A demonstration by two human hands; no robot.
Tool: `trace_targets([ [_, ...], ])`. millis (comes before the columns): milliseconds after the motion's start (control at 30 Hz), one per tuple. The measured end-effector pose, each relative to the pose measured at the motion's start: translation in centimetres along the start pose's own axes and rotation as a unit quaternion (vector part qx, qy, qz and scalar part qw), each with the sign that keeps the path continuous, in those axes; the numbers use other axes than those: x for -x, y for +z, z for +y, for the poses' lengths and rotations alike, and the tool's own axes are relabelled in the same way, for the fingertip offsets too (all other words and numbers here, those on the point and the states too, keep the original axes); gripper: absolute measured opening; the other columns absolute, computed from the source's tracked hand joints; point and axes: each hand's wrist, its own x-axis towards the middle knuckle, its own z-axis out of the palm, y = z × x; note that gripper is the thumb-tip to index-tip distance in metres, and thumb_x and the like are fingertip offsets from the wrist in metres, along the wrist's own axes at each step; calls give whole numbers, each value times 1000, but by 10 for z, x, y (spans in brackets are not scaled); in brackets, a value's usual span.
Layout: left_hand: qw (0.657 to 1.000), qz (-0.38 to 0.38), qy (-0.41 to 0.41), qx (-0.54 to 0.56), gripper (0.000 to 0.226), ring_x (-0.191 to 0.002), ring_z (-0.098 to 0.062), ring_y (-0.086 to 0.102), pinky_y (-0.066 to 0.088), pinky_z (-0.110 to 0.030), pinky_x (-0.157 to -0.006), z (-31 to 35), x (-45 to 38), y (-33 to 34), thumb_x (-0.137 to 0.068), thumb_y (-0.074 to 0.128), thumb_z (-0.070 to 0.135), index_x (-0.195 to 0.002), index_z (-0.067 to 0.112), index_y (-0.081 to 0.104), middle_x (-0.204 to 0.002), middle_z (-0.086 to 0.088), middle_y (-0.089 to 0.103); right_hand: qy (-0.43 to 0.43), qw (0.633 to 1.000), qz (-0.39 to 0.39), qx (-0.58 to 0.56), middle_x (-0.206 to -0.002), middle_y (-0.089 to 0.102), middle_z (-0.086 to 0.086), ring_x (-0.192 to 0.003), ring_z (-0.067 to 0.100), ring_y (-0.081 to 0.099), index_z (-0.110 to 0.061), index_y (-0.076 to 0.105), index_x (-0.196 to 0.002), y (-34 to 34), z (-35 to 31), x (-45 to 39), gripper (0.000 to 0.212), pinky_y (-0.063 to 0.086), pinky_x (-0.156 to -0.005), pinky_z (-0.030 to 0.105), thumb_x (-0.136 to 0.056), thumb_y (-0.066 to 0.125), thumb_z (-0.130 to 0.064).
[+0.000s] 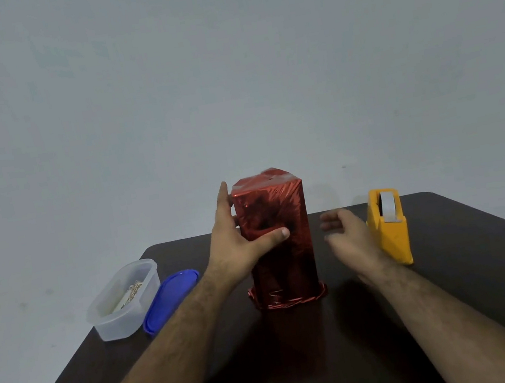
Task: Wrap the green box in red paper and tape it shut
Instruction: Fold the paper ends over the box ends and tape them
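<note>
On the dark brown table (458, 291), far left, we note a clear plastic tub (123, 301) standing open, with some pale, brownish bits inside (too blurred for us to say what they are). Just beside it on its right lies a blue lid (171, 300), flat on the tabletop, its long side running alongside the tub; we cannot tell whether the two touch. Behind the table we see a plain grey-white wall (224, 63), with a few faint marks.
</note>
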Motion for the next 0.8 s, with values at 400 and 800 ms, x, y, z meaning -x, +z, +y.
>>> trace_targets([
  [400, 1000, -8, -5, 3, 79, -99, 26, 61, 52, -6, -75, 20, 6, 0, -87, 86, 17, -132, 55, 33, -102, 54, 61, -106, 975, -94, -169, -136, 66, -11, -125, 7, 64, -31, 56, -142, 5, -18, 12, 86, 57, -100, 34, -71, 75, -77],
  [800, 999, 14, -13, 27, 122, -126, 14, 53, 52, -10, -90, 28, 4, -4, -75, 92, 41, -169, 31, 15, -141, 42, 40, -110, 975, -84, -175, -133, 67, -12, -125, 11, 64, -35, 57, -140, 4, -17, 12, 93, 59, -103, 47, -64, 82, -81],
])
